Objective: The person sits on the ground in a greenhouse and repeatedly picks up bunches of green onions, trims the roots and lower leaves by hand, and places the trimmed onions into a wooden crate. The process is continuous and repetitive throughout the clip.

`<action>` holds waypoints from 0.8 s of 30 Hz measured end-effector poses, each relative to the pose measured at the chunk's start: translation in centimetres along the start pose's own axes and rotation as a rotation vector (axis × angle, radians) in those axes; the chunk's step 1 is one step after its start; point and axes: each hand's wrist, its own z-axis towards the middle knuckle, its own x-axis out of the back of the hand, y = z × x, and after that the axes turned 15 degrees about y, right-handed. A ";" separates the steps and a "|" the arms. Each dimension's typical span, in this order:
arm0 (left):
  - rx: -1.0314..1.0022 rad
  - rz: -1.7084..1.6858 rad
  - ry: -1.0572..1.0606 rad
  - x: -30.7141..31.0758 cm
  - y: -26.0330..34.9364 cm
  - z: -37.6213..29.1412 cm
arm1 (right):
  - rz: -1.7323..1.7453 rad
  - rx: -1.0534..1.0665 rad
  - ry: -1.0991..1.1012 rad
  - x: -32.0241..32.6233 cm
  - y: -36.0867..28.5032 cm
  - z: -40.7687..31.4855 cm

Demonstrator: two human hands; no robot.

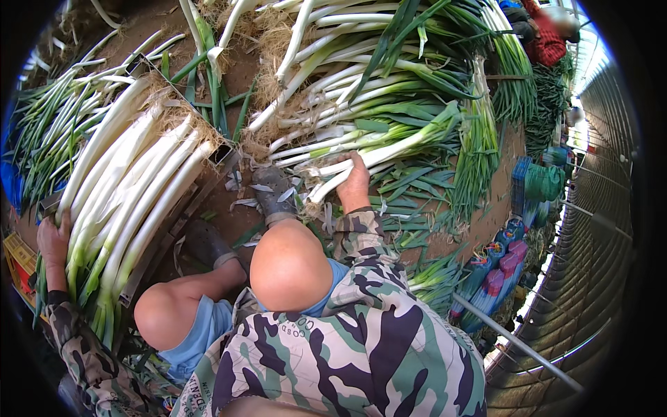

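In my right hand [356,182] are a couple of thick large green onions [396,148], gripped by their white stalks, with the roots pointing left and the leaves to the upper right. My left hand [53,242] rests against the outer side of a row of trimmed white stalks [127,172]; whether its fingers close on any is hidden. That row lies in a metal frame [195,107], root ends toward the far plate. Beyond my right hand spreads a big pile of green onions [333,99] with dirty, fibrous roots.
More onions [68,120] lie beyond the frame at left. Loose leaves [417,182] litter the soil by my boot [273,190]. At right stand a blue crate [521,182], tied bundles [477,273] and a metal pole [516,341]. Another person [544,36] sits at the far right.
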 end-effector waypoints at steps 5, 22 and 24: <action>0.004 0.021 -0.008 -0.7 -0.2 -0.5 | 0.022 -0.076 0.039 -0.8 1.2 0.6; 0.106 -0.090 0.029 7.6 10.8 2.0 | 0.097 0.155 -0.671 -14.5 -15.5 -20.7; 0.111 -0.105 -0.023 7.9 10.6 2.3 | 0.072 0.152 -0.809 -17.4 -14.0 -25.2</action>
